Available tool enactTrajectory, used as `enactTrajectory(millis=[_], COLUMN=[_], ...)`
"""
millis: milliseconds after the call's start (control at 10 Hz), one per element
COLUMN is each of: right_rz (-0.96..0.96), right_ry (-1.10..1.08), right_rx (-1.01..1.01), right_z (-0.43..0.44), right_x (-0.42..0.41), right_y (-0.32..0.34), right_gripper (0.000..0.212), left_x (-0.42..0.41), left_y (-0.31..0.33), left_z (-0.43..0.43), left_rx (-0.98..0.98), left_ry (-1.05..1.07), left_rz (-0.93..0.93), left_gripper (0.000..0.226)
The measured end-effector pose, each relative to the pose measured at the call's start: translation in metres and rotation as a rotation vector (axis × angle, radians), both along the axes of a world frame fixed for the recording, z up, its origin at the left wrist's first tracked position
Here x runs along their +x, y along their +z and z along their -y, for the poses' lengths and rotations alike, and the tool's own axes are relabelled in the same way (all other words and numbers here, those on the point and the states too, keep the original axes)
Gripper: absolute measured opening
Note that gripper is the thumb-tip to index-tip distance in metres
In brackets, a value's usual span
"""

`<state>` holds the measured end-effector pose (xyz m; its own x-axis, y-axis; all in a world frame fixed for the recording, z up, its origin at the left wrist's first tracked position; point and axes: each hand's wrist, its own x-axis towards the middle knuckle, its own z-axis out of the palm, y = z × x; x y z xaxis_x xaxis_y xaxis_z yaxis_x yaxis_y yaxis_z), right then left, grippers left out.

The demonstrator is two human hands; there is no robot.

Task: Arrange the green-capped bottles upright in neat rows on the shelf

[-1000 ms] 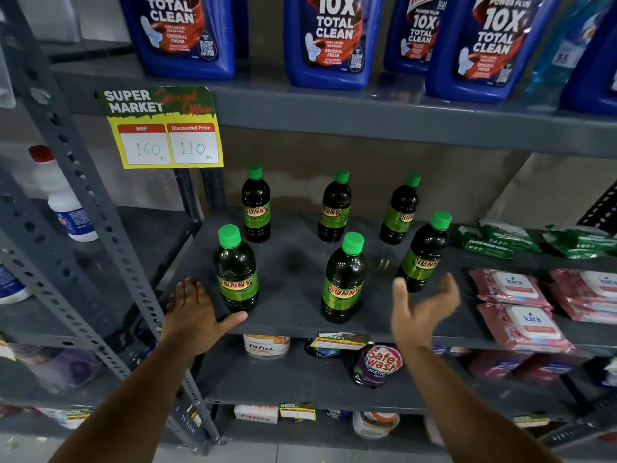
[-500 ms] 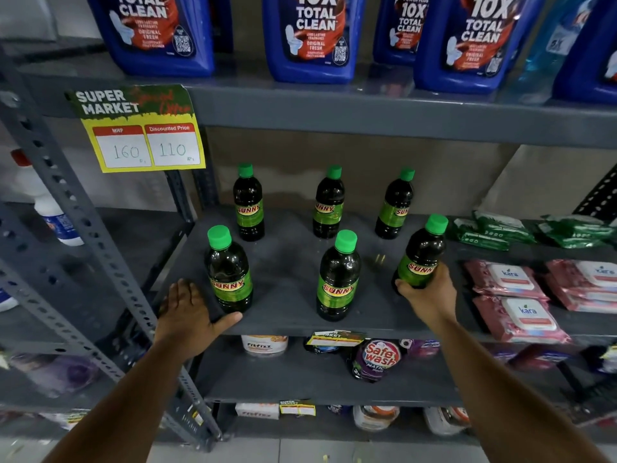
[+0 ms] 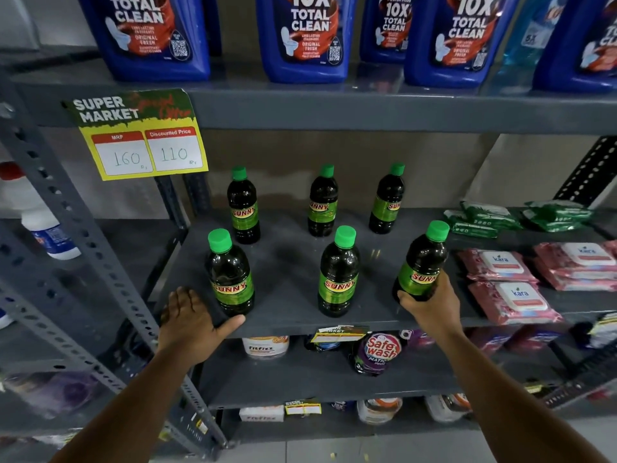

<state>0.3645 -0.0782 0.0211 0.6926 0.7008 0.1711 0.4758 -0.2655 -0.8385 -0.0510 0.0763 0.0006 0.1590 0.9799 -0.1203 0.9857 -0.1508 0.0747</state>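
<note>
Change: R hand (image 3: 434, 305), open and off the bottle 1 s ago, is now wrapped round base of front-right bottle (image 3: 421, 262); bottle tilts a bit to the right.
Front-right bottle: on shelf (image 3: 287, 315) near front edge, just left of pink wipes packs (image 3: 510, 285).
Other bottles: 5 w/ green caps upright, 3 at back, 2 in front, e.g. front-left bottle (image 3: 230, 272).
L hand (image 3: 190, 322): flat, open, on shelf edge, thumb just beside front-left bottle; grips nothing.
Meaning: prob. last tweak, squaring front row; rows nearly done.
</note>
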Motion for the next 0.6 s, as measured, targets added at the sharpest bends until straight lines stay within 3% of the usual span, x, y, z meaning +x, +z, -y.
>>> enactTrajectory(millis=[400, 600], right_rz=[-0.031, 0.162], right_ry=[-0.007, 0.064], right_rx=[0.007, 0.014], right_z=[0.004, 0.02], right_x=[-0.013, -0.022], right_y=[0.004, 0.011], right_gripper=[0.059, 0.092], left_x=[0.001, -0.012], left_y=[0.01, 0.011], left_z=[0.006, 0.016], left_rx=[0.022, 0.077], left_ry=[-0.02, -0.121], left_rz=[0.034, 0.11], left_gripper=[0.14, 0.148])
